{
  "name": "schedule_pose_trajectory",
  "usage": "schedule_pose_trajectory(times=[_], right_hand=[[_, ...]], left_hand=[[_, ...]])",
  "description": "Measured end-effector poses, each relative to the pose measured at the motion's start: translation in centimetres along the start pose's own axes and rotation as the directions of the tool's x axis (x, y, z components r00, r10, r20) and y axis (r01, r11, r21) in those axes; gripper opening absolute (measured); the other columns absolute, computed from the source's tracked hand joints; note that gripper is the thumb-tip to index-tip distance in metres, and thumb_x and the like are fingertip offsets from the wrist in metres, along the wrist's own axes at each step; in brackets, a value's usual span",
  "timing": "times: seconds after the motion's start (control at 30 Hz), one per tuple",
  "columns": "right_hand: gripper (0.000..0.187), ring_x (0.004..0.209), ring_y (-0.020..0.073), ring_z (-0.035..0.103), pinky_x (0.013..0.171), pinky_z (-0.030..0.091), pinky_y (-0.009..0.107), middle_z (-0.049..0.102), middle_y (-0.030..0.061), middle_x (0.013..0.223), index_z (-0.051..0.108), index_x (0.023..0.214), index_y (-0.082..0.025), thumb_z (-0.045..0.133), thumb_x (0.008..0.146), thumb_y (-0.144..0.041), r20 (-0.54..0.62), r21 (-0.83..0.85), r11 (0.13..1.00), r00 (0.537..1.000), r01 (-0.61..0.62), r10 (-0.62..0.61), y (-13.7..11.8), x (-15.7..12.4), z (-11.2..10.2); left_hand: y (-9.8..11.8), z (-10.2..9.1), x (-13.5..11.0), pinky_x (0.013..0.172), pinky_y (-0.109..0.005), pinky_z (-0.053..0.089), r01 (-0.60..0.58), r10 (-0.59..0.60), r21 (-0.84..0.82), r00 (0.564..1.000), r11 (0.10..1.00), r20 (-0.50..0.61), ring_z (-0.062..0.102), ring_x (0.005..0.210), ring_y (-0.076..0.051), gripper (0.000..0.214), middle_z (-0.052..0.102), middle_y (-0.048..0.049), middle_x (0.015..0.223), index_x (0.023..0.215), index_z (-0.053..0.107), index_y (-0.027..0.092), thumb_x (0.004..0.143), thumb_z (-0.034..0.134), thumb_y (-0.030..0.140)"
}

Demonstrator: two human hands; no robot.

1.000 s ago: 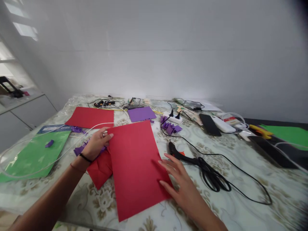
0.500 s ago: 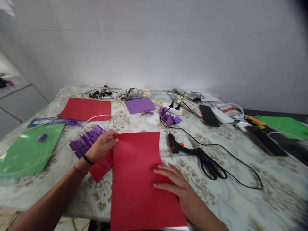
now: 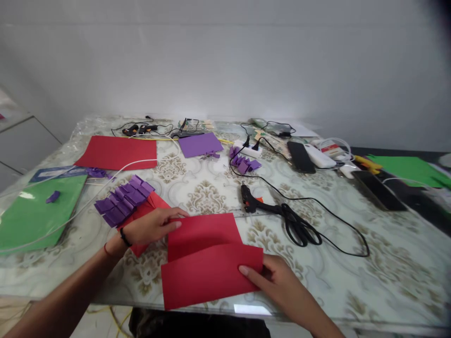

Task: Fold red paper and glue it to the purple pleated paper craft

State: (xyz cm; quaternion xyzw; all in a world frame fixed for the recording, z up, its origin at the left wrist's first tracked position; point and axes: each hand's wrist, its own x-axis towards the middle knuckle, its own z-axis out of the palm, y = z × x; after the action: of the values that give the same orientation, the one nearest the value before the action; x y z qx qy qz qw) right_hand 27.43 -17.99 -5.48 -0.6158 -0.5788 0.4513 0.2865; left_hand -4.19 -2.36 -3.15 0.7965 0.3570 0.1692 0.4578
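Note:
A red paper sheet (image 3: 211, 277) lies on the patterned table in front of me, its near part bent up and over towards the far part. My right hand (image 3: 278, 281) grips the folded-over part at its right end, thumb on top. At the sheet's far left corner, my left hand (image 3: 155, 227) pinches the edge between thumb and fingers. Beside that hand rests a red paper piece (image 3: 160, 202), partly covered by the hand and by a row of folded purple paper strips (image 3: 125, 199). A black glue gun (image 3: 250, 199) lies right of the sheet, near a clear ruler (image 3: 234, 213).
Black loops (image 3: 303, 230) adjoin the glue gun's handle. Behind are another red sheet (image 3: 120, 152), a purple sheet (image 3: 200, 144) and a white power strip (image 3: 248, 149). Green paper (image 3: 45, 206) lies left under a white cable. Phones (image 3: 301, 157) and a yellow tool (image 3: 368, 164) sit right.
The red sheet lay flat before; my right hand now has hold of its near part and has bent it up and over. My left hand stays at the far left corner.

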Motion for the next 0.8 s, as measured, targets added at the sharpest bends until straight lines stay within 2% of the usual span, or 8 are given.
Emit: schedule_pose_trajectory(times=[0.13,0.2,0.27,0.33,0.47,0.57,0.7,0.8], right_hand=[[0.043,0.072,0.0243,0.070,0.068,0.055,0.032,0.078,0.0049,0.077,0.077,0.084,-0.020,0.062,0.094,-0.059,-0.066,-0.081,0.995,0.997,-0.055,0.050,0.0,1.3,1.0],[0.043,0.072,0.0240,0.068,0.065,0.052,0.032,0.076,0.0050,0.076,0.073,0.080,-0.020,0.062,0.093,-0.060,-0.084,-0.095,0.992,0.994,-0.083,0.075,-0.1,1.7,1.3],[0.043,0.070,0.0235,0.066,0.062,0.049,0.031,0.074,0.0048,0.073,0.069,0.076,-0.021,0.061,0.092,-0.060,-0.112,-0.096,0.989,0.989,-0.112,0.102,-0.1,2.0,1.5],[0.044,0.069,0.0233,0.065,0.062,0.049,0.032,0.074,0.0047,0.073,0.067,0.076,-0.021,0.060,0.092,-0.060,-0.140,-0.081,0.988,0.983,-0.132,0.120,-0.1,2.3,1.6],[0.047,0.069,0.0233,0.065,0.065,0.051,0.034,0.073,0.0053,0.074,0.067,0.078,-0.020,0.059,0.094,-0.063,-0.175,-0.039,0.990,0.977,-0.135,0.126,-0.3,2.7,1.6],[0.044,0.088,0.0260,0.071,0.079,0.057,0.038,0.078,0.0098,0.101,0.071,0.103,-0.019,0.063,0.094,-0.062,-0.222,0.060,0.998,0.974,-0.029,0.042,-0.4,3.3,0.9],[0.072,0.135,0.0299,0.060,0.110,0.050,0.047,0.060,0.0130,0.151,0.051,0.145,-0.031,0.079,0.085,-0.061,-0.403,0.327,0.932,0.915,0.157,-0.012,-0.3,4.7,-0.6],[0.091,0.142,0.0316,0.057,0.118,0.044,0.053,0.056,0.0132,0.157,0.041,0.153,-0.037,0.086,0.079,-0.063,-0.326,0.620,0.764,0.944,0.179,0.043,-1.2,6.1,-0.9]], left_hand=[[0.8,0.2,-0.2,0.086,-0.032,0.057,0.043,-0.042,-0.018,0.998,0.999,0.048,0.072,0.095,-0.022,0.040,0.078,-0.0045,0.106,0.116,0.074,0.023,0.109,0.042,0.048],[1.0,0.2,-0.2,0.081,-0.031,0.057,0.072,-0.071,-0.009,0.996,0.997,0.060,0.072,0.091,-0.022,0.036,0.078,-0.0036,0.102,0.113,0.071,0.023,0.106,0.050,0.051],[0.8,0.3,-0.1,0.076,-0.030,0.056,0.097,-0.097,0.009,0.993,0.995,0.067,0.073,0.088,-0.023,0.035,0.078,-0.0033,0.099,0.113,0.069,0.024,0.095,0.069,0.053],[0.4,0.5,0.1,0.073,-0.031,0.057,0.119,-0.120,0.027,0.991,0.993,0.063,0.074,0.087,-0.026,0.049,0.079,-0.0038,0.097,0.121,0.066,0.024,0.082,0.084,0.049],[-0.1,0.8,0.5,0.092,-0.037,0.059,0.120,-0.121,0.043,0.992,0.992,0.027,0.074,0.110,-0.032,0.067,0.078,-0.0074,0.122,0.136,0.064,0.030,0.074,0.089,0.033],[0.4,0.0,0.3,0.107,-0.040,0.054,0.097,-0.097,0.045,0.995,0.994,-0.001,0.069,0.125,-0.033,0.061,0.073,-0.0060,0.138,0.136,0.068,0.032,0.078,0.086,0.033],[2.4,-1.8,-0.3,0.110,-0.043,0.054,0.061,-0.048,0.073,0.984,0.995,-0.170,0.069,0.126,-0.032,0.053,0.073,-0.0046,0.137,0.137,0.069,0.031,0.087,0.081,0.043],[3.8,-2.2,-0.2,0.110,-0.043,0.056,-0.031,0.044,0.038,0.902,0.999,-0.429,0.068,0.128,-0.032,0.049,0.074,-0.0075,0.136,0.134,0.071,0.027,0.090,0.080,0.047]])
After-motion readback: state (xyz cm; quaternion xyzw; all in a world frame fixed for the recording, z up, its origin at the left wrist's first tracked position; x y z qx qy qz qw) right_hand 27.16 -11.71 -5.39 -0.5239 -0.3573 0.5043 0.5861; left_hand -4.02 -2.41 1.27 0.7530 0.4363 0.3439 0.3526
